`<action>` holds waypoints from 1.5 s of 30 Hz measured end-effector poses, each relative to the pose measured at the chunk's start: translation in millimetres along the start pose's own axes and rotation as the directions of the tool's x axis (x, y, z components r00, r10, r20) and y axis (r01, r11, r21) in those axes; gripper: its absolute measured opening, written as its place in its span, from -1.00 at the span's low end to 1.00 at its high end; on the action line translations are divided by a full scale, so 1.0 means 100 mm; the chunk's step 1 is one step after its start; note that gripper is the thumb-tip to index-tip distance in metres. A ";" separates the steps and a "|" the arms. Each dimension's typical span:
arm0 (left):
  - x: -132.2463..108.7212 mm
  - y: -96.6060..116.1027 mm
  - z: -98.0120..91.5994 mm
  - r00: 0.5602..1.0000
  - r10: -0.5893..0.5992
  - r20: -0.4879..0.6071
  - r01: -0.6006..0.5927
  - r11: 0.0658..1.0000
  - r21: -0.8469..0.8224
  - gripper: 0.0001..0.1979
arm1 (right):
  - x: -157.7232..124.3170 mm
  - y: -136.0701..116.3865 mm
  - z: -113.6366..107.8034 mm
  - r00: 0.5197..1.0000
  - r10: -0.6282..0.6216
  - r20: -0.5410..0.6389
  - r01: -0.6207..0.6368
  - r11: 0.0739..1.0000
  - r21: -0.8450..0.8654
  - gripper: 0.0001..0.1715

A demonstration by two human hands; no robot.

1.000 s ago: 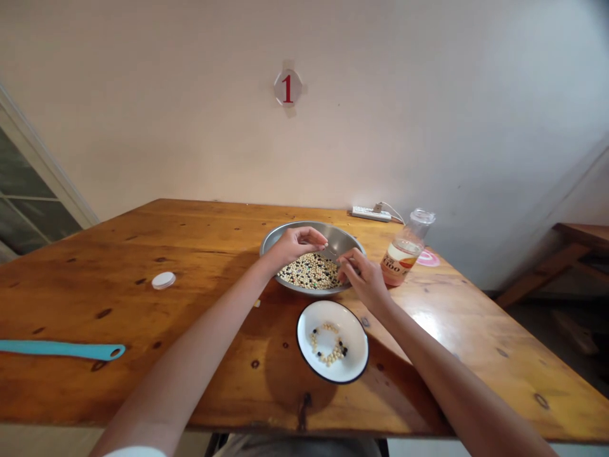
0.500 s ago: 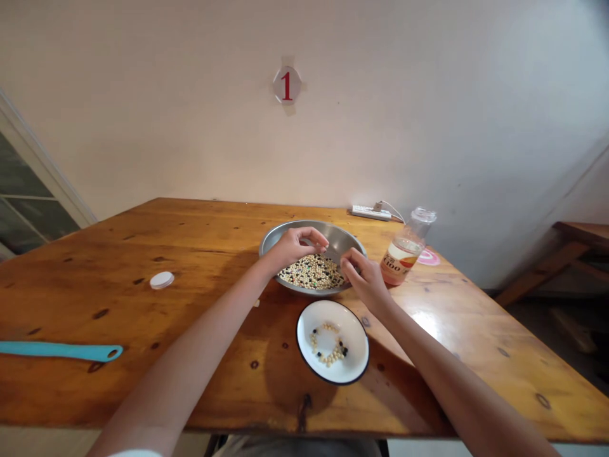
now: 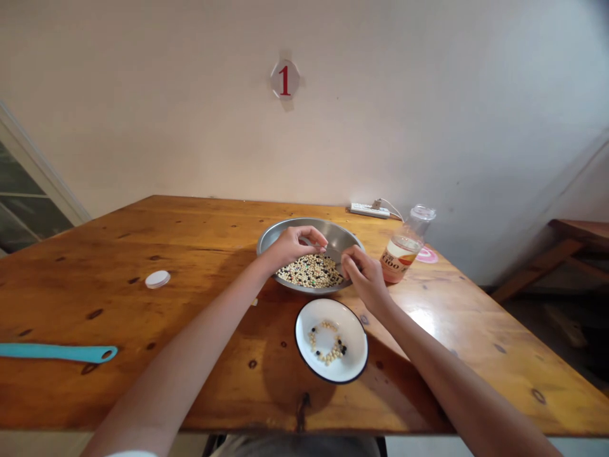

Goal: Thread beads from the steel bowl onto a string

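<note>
Almost nothing has moved since the earlier frame: the view has dipped slightly, and both hands stay over the same part of the bowl. The left hand (image 3: pixel 295 244) arches over a stainless steel bowl (image 3: pixel 340 237), its thumb and fingers drawn together; whether they pinch a bean is too small to tell. The right hand (image 3: pixel 362 277) curls in at the bowl's right rim, well apart from the left, its grip equally unclear. Below and between them lies a dense layer of pale and black beans (image 3: pixel 309 271), with bare steel beyond the fingertips.

Just below the right hand, a white enamel plate (image 3: pixel 353 336) holds a loose ring of pale and dark beans (image 3: pixel 327 341), close enough for a short reach. To the right of that hand stands a labelled clear bottle (image 3: pixel 398 259). Far left of the left hand, a white cap (image 3: pixel 157 279) and a teal spatula handle (image 3: pixel 57 353) lie on the wooden table (image 3: pixel 143 387), leaving open tabletop between.
</note>
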State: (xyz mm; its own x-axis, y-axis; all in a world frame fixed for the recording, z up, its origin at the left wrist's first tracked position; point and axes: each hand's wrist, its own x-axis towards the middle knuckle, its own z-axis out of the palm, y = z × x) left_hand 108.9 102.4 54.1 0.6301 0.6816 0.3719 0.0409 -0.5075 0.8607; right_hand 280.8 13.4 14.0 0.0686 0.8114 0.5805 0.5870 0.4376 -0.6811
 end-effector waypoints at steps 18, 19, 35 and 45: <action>0.00 -0.02 -0.01 1.000 -0.009 0.021 0.010 0.999 -0.050 -0.75 | 0.00 0.02 0.02 0.999 -0.053 -0.011 0.053 0.998 -0.022 -0.84; 0.00 -0.02 0.00 1.000 -0.008 0.023 0.009 0.999 -0.053 -0.75 | 0.00 0.02 0.01 0.998 -0.054 -0.011 0.053 0.998 -0.022 -0.84; 0.00 -0.03 0.00 0.999 -0.021 0.039 0.024 0.997 -0.079 -0.75 | -0.01 0.01 0.01 0.997 -0.068 -0.027 0.068 0.998 0.005 -0.83; 0.00 -0.02 0.00 0.999 -0.022 0.037 0.025 0.998 -0.064 -0.75 | -0.01 0.00 0.00 0.998 -0.065 -0.025 0.064 0.998 -0.015 -0.83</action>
State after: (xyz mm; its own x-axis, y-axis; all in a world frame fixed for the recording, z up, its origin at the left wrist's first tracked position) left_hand 108.5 103.6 52.3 0.6570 0.6731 0.3396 0.0068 -0.4557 0.8901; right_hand 280.2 13.0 13.7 0.0508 0.7714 0.6343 0.6020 0.4831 -0.6358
